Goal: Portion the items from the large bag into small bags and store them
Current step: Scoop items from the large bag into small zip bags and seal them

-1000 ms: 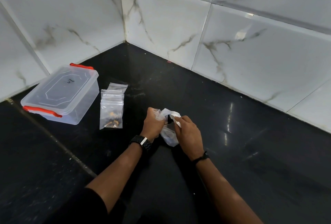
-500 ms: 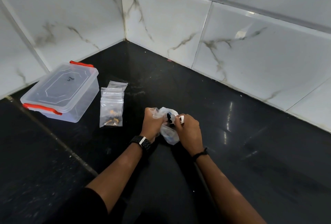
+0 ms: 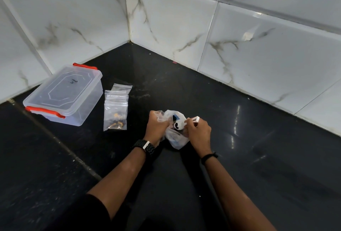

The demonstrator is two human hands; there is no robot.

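Head view: crumpled translucent large bag (image 3: pixel 176 138)

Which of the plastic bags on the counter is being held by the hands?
The large white bag, gripped by both hands. The small clear zip bags lie untouched in a stack beside the container.

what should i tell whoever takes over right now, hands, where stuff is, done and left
Left hand grips the mouth of the large bag, along with what looks like a small clear bag.
Right hand pinches a small white piece at the bag's opening.
Small bags lie stacked on the black counter beside the closed clear box; the front one holds a few small items.
Done: at least one portion bagged.
Left: portion the rest, then store the bags; the box looks to hold none yet.
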